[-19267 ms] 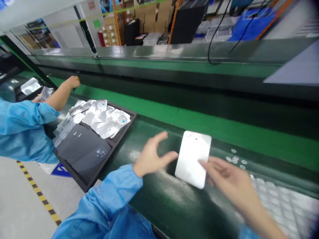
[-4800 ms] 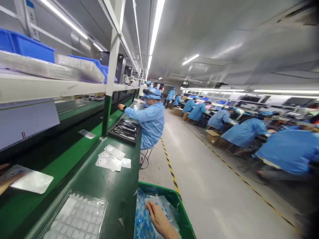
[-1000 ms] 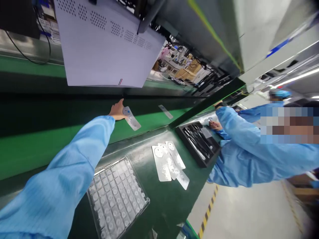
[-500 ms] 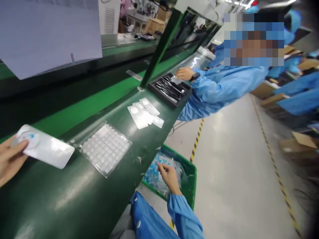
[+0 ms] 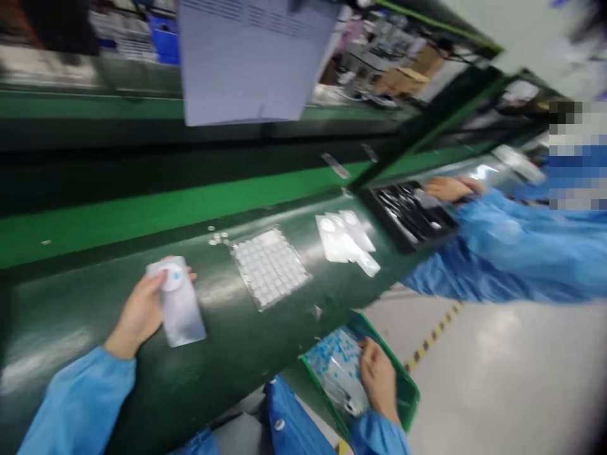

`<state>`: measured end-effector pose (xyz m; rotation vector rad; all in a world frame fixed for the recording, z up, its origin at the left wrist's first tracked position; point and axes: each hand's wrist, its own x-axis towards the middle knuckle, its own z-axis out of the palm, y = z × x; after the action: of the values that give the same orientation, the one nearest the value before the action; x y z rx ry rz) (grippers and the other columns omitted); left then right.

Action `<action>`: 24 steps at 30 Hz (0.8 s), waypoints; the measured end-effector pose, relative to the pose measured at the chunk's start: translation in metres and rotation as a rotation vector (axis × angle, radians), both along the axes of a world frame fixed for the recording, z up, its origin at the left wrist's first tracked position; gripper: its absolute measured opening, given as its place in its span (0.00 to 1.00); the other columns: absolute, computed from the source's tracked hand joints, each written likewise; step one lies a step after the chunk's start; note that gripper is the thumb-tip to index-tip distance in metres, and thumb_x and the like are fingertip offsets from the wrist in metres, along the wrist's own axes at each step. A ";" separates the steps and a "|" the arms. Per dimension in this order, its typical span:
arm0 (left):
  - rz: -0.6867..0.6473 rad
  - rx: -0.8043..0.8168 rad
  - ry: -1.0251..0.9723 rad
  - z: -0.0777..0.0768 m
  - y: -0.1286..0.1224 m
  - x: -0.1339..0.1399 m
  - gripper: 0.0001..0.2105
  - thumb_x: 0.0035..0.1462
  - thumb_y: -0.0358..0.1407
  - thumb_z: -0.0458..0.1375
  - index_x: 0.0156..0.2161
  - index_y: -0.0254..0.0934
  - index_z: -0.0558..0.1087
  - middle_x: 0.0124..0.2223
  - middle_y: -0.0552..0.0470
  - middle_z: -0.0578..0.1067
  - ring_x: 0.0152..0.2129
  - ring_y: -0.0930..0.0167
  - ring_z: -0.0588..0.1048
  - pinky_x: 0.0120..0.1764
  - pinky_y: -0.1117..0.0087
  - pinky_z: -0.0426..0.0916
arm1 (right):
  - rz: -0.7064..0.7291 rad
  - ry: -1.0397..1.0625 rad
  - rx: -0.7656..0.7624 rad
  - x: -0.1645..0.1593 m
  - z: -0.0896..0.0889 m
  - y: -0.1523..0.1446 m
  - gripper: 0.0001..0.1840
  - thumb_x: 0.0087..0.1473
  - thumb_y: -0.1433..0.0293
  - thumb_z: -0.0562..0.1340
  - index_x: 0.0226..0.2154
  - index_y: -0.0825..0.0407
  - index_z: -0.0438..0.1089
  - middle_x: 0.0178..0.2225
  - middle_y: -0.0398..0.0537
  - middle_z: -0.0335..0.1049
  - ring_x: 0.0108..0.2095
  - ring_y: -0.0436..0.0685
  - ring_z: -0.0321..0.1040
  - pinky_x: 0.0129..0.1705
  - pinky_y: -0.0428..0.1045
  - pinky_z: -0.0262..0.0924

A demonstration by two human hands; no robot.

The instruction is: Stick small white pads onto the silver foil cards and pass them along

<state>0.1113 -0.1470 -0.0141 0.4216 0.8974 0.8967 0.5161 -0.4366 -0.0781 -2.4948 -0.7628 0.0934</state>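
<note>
Nearer than the tray and right of it, the right hand curls over the green bin; its grip cannot be told. Left of the tray, the silver plate juts from the left hand, pinched between thumb and fingers.

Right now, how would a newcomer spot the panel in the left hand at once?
Find the dark green bench crossing the view. Toward its left, the left hand holds a flat silvery panel. Unlike the similar panels lying together farther right, it is gripped and shows a bright blue dot.
</note>
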 end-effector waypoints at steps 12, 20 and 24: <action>-0.154 0.149 0.090 -0.015 -0.026 -0.002 0.16 0.50 0.44 0.71 0.37 0.30 0.80 0.31 0.46 0.80 0.29 0.66 0.79 0.34 0.70 0.71 | 0.986 0.024 0.402 -0.208 0.094 0.179 0.07 0.66 0.68 0.64 0.42 0.49 0.79 0.33 0.45 0.80 0.30 0.54 0.76 0.35 0.47 0.71; -0.104 0.367 0.152 -0.015 -0.032 0.004 0.13 0.57 0.41 0.64 0.30 0.32 0.74 0.28 0.54 0.72 0.26 0.74 0.67 0.30 0.74 0.62 | 1.230 0.026 0.352 -0.245 0.088 0.227 0.17 0.68 0.76 0.59 0.53 0.46 0.78 0.42 0.50 0.78 0.41 0.56 0.78 0.43 0.49 0.75; -0.176 0.303 0.127 -0.016 -0.031 0.002 0.14 0.58 0.44 0.61 0.28 0.33 0.70 0.25 0.55 0.67 0.24 0.74 0.64 0.27 0.74 0.57 | 1.222 0.017 0.340 -0.241 0.079 0.229 0.16 0.67 0.75 0.62 0.52 0.45 0.78 0.42 0.50 0.79 0.40 0.57 0.79 0.42 0.49 0.76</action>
<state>0.1135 -0.1776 -0.0301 0.8143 0.8267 0.8520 0.2755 -0.2078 0.0009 -1.4049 -1.9699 0.3643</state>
